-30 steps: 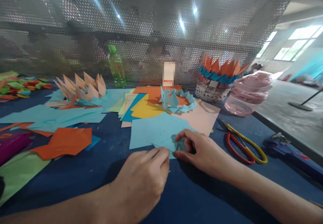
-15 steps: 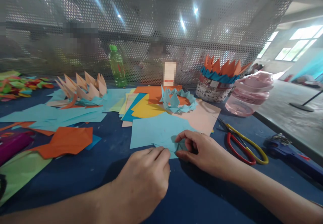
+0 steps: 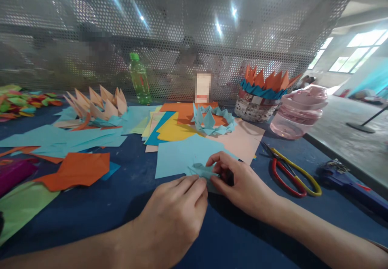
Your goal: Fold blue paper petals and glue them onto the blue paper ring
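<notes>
While your left hand [image 3: 178, 208] grips near edge of small blue paper piece [image 3: 202, 171], your right hand [image 3: 242, 180] pinches its right side; exact contact partly hidden by fingers. Change over last half second: left hand shifted slightly right, piece raised and tilted where it lay flatter. Likely meaning: fold being reshaped under two-hand control. Piece location: centre of desk [image 3: 97, 208], by near edge of large blue sheet [image 3: 171, 158]. Beyond: blue pointed paper ring [image 3: 209, 121] on stacked sheets [image 3: 174, 127], untouched.
</notes>
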Demonstrator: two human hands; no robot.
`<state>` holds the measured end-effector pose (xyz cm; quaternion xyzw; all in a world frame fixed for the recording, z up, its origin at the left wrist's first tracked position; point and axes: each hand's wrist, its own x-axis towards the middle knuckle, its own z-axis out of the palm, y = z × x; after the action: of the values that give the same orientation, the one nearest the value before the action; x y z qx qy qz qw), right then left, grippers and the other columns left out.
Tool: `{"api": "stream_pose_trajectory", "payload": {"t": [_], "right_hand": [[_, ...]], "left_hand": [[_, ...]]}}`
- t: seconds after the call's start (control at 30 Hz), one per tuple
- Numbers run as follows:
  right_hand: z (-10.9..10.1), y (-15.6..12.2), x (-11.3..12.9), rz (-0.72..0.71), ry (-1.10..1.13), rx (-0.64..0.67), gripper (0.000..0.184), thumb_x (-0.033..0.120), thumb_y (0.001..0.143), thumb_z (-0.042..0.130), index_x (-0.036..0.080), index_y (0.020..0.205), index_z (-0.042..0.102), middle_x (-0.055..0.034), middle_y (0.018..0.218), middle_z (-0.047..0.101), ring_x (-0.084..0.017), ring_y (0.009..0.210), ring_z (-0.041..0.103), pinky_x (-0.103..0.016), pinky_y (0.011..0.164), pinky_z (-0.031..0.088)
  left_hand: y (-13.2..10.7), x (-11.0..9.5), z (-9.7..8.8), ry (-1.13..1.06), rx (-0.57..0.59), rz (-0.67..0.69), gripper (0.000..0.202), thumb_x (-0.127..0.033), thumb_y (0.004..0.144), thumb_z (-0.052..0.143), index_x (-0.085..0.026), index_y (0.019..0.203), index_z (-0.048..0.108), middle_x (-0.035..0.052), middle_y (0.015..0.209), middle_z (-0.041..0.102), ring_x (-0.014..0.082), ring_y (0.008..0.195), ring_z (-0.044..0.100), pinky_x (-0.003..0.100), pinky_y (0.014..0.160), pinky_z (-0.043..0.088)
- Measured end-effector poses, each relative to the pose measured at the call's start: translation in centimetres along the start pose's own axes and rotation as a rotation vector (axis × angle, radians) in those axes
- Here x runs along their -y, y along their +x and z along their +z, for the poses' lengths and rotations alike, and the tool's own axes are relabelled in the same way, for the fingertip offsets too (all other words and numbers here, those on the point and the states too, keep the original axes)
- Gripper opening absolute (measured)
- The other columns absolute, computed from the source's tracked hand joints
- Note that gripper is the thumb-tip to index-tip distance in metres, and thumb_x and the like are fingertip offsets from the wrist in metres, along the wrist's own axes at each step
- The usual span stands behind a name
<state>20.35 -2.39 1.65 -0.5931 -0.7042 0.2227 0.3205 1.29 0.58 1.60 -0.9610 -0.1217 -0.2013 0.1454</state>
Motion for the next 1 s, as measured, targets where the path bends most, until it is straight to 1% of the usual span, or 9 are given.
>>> {"api": "stream_pose_trajectory", "payload": {"t": [0.13, 0.2, 0.3, 0.47, 0.53, 0.63, 0.83, 0.9, 1.0], "right_hand": [[-1.1, -0.1, 0.3, -0.081, -0.013, 0.124, 0.024, 0.004, 0.078, 0.044, 0.020, 0.080, 0.062, 0.0040, 0.071, 0.063, -0.010, 0.066, 0.056, -0.021, 0.066, 0.041], [-1.9, -0.1, 0.2, -0.104, 0.007, 0.191, 0.032, 0.000, 0.075, 0.041, 0.019, 0.085, 0.065, 0.0024, 0.081, 0.067, -0.011, 0.076, 0.059, -0.022, 0.074, 0.043], [-2.9, -0.1, -0.1, -0.165, 0.019, 0.268, 0.042, -0.004, 0.068, 0.044, 0.019, 0.095, 0.066, 0.0022, 0.088, 0.068, -0.011, 0.080, 0.060, -0.020, 0.073, 0.044], [-3.4, 0.3, -1.1, -0.173, 0.039, 0.331, 0.030, 0.004, 0.074, 0.056, 0.019, 0.099, 0.065, 0.0014, 0.084, 0.066, -0.010, 0.071, 0.057, -0.020, 0.065, 0.046], [-3.3, 0.6, -1.4, -0.196, 0.047, 0.321, 0.025, 0.003, 0.074, 0.058, 0.018, 0.093, 0.066, 0.0011, 0.081, 0.066, -0.010, 0.071, 0.057, -0.020, 0.065, 0.046], [-3.1, 0.8, -1.8, -0.320, 0.024, 0.248, 0.021, 0.000, 0.074, 0.060, 0.017, 0.082, 0.068, -0.0003, 0.079, 0.066, -0.011, 0.077, 0.059, -0.022, 0.072, 0.046], [-2.7, 0.8, -2.3, -0.567, -0.117, 0.092, 0.018, 0.006, 0.082, 0.059, 0.020, 0.085, 0.071, -0.0035, 0.079, 0.065, -0.015, 0.078, 0.056, -0.028, 0.072, 0.045], [-2.9, 0.7, -2.2, -0.599, -0.163, 0.084, 0.019, 0.006, 0.082, 0.058, 0.019, 0.085, 0.071, -0.0039, 0.080, 0.065, -0.015, 0.079, 0.054, -0.029, 0.072, 0.045], [-3.2, 0.6, -1.8, -0.540, -0.186, 0.121, 0.024, 0.003, 0.078, 0.061, 0.020, 0.091, 0.071, -0.0043, 0.090, 0.063, -0.016, 0.087, 0.054, -0.031, 0.078, 0.045]], "left_hand": [[0.1, 0.1, 0.0, -0.043, 0.024, 0.010, 0.034, -0.004, 0.077, 0.040, -0.008, 0.100, 0.064, 0.0123, 0.097, 0.065, 0.0226, 0.092, 0.061, 0.032, 0.076, 0.053], [0.1, 0.2, 0.0, -0.058, 0.049, 0.020, 0.034, -0.004, 0.076, 0.041, -0.009, 0.101, 0.063, 0.0118, 0.095, 0.064, 0.0223, 0.089, 0.060, 0.031, 0.074, 0.053], [0.2, 0.3, 0.0, -0.071, 0.121, 0.040, 0.031, -0.005, 0.074, 0.044, -0.010, 0.099, 0.063, 0.0115, 0.094, 0.063, 0.0233, 0.087, 0.059, 0.032, 0.069, 0.054], [0.3, 0.6, -0.4, -0.128, 0.147, 0.064, 0.031, -0.005, 0.076, 0.043, -0.009, 0.102, 0.061, 0.0130, 0.101, 0.062, 0.0248, 0.093, 0.057, 0.034, 0.075, 0.053], [0.3, 0.6, -0.5, -0.177, 0.136, 0.096, 0.031, -0.006, 0.079, 0.042, -0.009, 0.103, 0.060, 0.0126, 0.102, 0.063, 0.0237, 0.092, 0.057, 0.034, 0.077, 0.053], [0.2, 0.7, -0.5, -0.226, 0.098, 0.134, 0.033, -0.007, 0.081, 0.041, -0.009, 0.109, 0.059, 0.0126, 0.104, 0.063, 0.0237, 0.094, 0.058, 0.034, 0.079, 0.053], [0.0, 0.7, -0.1, -0.232, 0.026, 0.137, 0.033, -0.008, 0.086, 0.039, -0.007, 0.113, 0.058, 0.0126, 0.105, 0.064, 0.0238, 0.096, 0.059, 0.034, 0.083, 0.051], [-0.1, 0.7, 0.0, -0.212, 0.011, 0.130, 0.032, -0.010, 0.087, 0.039, -0.008, 0.112, 0.059, 0.0128, 0.106, 0.064, 0.0244, 0.096, 0.059, 0.035, 0.084, 0.051], [-0.1, 0.7, 0.1, -0.204, 0.003, 0.121, 0.032, -0.011, 0.088, 0.038, -0.009, 0.112, 0.059, 0.0123, 0.107, 0.064, 0.0238, 0.095, 0.060, 0.036, 0.084, 0.051]]}}
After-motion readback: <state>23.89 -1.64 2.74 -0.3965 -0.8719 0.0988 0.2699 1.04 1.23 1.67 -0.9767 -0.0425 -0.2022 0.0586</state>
